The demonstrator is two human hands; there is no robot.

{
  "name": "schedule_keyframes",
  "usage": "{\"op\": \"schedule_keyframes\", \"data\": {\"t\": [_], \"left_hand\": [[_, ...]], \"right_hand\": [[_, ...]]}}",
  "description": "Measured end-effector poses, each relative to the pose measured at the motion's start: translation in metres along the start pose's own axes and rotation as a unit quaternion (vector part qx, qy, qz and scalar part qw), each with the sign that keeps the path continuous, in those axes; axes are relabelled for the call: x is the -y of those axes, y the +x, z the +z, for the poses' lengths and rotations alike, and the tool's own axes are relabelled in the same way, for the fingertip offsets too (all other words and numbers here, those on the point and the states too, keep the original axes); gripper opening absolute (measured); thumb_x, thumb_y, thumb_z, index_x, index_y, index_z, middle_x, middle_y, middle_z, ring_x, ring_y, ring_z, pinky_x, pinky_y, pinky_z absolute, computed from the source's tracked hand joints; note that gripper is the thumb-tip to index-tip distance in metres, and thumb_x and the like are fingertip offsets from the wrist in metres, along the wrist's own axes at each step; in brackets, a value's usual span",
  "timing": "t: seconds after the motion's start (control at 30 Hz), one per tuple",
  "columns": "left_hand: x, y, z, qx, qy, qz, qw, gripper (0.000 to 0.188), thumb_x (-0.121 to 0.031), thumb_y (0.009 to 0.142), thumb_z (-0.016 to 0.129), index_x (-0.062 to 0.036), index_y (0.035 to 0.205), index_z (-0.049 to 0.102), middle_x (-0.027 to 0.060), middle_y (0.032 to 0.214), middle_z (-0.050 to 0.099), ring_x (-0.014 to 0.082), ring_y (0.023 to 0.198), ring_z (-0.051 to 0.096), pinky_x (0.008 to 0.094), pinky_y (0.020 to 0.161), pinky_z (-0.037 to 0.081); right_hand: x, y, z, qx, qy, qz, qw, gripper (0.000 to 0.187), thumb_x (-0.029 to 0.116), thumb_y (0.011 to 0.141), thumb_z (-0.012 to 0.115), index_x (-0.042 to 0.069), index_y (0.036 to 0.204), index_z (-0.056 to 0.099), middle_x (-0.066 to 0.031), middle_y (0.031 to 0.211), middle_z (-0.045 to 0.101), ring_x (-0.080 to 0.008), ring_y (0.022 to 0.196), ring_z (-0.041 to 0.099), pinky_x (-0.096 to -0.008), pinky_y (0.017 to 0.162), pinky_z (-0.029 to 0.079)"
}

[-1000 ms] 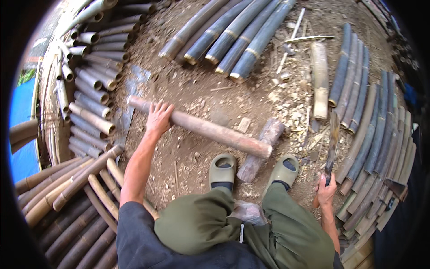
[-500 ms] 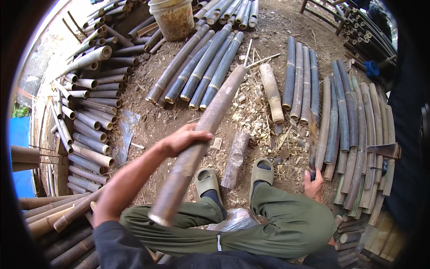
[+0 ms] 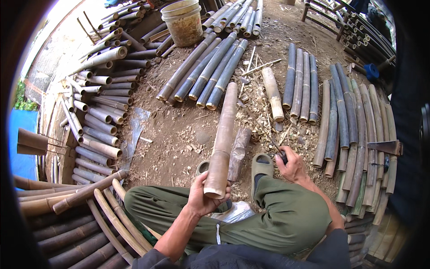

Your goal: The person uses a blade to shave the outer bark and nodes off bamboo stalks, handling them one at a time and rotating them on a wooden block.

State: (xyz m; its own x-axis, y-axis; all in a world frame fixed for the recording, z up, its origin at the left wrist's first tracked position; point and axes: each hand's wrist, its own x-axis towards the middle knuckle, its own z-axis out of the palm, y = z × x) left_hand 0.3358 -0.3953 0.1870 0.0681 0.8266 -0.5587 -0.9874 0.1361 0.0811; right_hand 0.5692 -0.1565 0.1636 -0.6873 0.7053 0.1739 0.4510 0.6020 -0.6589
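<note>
My left hand is wrapped round the lower end of a brownish bamboo pole. The pole is tilted, its pale cut end toward me and its far end pointing away over the ground. In my right hand, closed round the dark handle, is a long-bladed knife. Its thin blade slants forward and left toward the far part of the pole, and I cannot tell whether they touch. Between my feet lies a short notched wooden log, just right of the pole.
Dark bamboo lengths lie ahead, with more rows at the right. Stacked bamboo fills the left side. A dirty white bucket stands behind. A pale bamboo piece lies among wood chips. An axe-like blade is far right.
My left hand has shifted its grip to the pole's near end, and the pole now stands steeper. My right hand has brought the knife inward from the right, over toward the pole.
</note>
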Motion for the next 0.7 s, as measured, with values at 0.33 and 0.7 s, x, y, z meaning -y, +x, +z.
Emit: {"op": "schedule_keyframes", "data": {"t": [0.33,0.7], "left_hand": [[0.011,0.048,-0.007,-0.005,0.029,0.013,0.999,0.071,-0.067,0.099,0.039,-0.0052,0.128,0.057,0.0139,0.099,0.069,0.0294,0.076,0.069,0.0419,0.063,0.056],[0.011,0.048,-0.003,-0.078,0.13,0.033,0.988,0.068,-0.057,0.104,0.028,-0.0014,0.134,0.051,0.0186,0.107,0.065,0.033,0.079,0.069,0.0458,0.064,0.056]], "right_hand": [[0.043,0.04,0.06,0.087,0.035,-0.369,0.925,0.019,0.021,0.086,0.069,0.005,0.091,0.06,-0.0103,0.075,0.061,-0.0232,0.062,0.064,-0.0366,0.054,0.055],[0.013,0.069,0.078,0.09,-0.068,-0.188,0.976,0.016,0.011,0.078,0.072,0.007,0.078,0.057,-0.0104,0.068,0.058,-0.0261,0.055,0.062,-0.0372,0.048,0.053]]}}
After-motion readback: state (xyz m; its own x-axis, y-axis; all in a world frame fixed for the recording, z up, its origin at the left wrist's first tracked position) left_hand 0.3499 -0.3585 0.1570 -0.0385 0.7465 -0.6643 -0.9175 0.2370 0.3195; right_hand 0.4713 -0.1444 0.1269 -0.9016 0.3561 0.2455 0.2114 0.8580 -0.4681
